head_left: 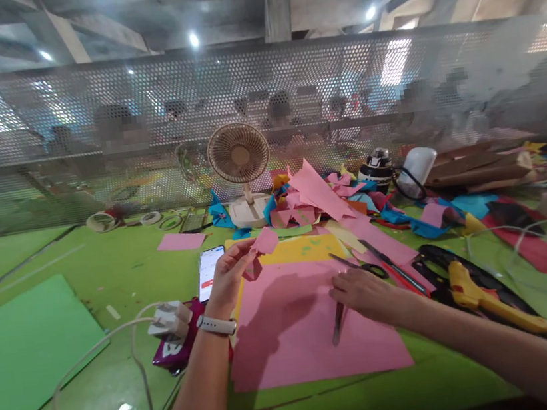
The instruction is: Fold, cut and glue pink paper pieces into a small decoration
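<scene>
My left hand is raised over a large pink paper sheet and pinches a small folded pink paper piece between its fingertips. A white watch sits on that wrist. My right hand rests on the pink sheet, fingers curled down around a dark pen-like tool that lies on the paper. Black-handled scissors lie just beyond the right hand. A yellow sheet lies under the pink one.
A phone lies lit left of the hand, beside a white charger and cable. A yellow glue gun is at the right. A small fan, a heap of coloured paper scraps, a green sheet and a mesh screen with people behind it are also in view.
</scene>
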Demonstrator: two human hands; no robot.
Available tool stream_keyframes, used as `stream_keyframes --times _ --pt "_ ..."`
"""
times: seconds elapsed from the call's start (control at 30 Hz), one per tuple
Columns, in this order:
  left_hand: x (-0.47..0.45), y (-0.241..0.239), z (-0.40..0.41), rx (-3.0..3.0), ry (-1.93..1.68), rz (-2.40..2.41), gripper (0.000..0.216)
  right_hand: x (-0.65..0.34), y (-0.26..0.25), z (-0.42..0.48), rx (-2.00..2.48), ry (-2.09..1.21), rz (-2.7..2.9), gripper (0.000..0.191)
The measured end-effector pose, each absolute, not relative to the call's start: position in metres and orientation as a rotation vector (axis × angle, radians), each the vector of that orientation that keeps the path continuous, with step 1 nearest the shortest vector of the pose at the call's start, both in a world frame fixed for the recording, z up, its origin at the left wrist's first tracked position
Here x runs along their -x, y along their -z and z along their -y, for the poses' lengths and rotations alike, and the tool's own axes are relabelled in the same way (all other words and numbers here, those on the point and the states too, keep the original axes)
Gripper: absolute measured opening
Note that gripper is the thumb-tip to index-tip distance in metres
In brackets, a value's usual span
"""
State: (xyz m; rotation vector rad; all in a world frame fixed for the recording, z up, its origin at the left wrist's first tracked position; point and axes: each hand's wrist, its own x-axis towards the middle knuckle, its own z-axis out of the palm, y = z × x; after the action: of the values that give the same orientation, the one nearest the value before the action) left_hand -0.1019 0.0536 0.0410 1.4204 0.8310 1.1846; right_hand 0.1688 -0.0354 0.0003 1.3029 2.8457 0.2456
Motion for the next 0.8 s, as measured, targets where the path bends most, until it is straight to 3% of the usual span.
stream_keyframes --times 0.17,0.27,0.33,0.4,0.47,0.6,0.8 --pt "0.101 -0.039 -0.055 -1.362 -1.227 -0.876 0.037 -0.175 -0.001 0.021 -1.569 0.259 -3.114 0.026" --pt "0.101 -0.038 -0.056 -1.360 -1.234 -0.872 0.038 -0.167 0.002 0.008 -1.970 1.191 -3.158 0.019" --pt "0.101 -0.037 -0.056 -1.354 -1.240 -0.873 0.038 -0.158 0.006 0.000 -2.149 1.916 -2.874 0.026" --pt "0.101 -0.036 -0.057 -1.347 -1.244 -0.870 0.038 -0.149 0.010 -0.007 -2.208 2.335 -2.582 0.032" --pt "0.101 -0.035 -0.057 -1.335 -1.249 -0.869 0.038 -0.142 0.015 -0.012 -2.279 2.352 -2.467 0.035" --pt "0.099 -0.033 -0.056 -1.340 -1.222 -0.886 0.037 -0.138 0.019 -0.018 -2.395 1.987 -2.524 0.031" --pt "0.099 -0.030 -0.057 -1.372 -1.229 -0.888 0.034 -0.138 0.016 -0.021 -2.181 2.284 -2.305 0.029"
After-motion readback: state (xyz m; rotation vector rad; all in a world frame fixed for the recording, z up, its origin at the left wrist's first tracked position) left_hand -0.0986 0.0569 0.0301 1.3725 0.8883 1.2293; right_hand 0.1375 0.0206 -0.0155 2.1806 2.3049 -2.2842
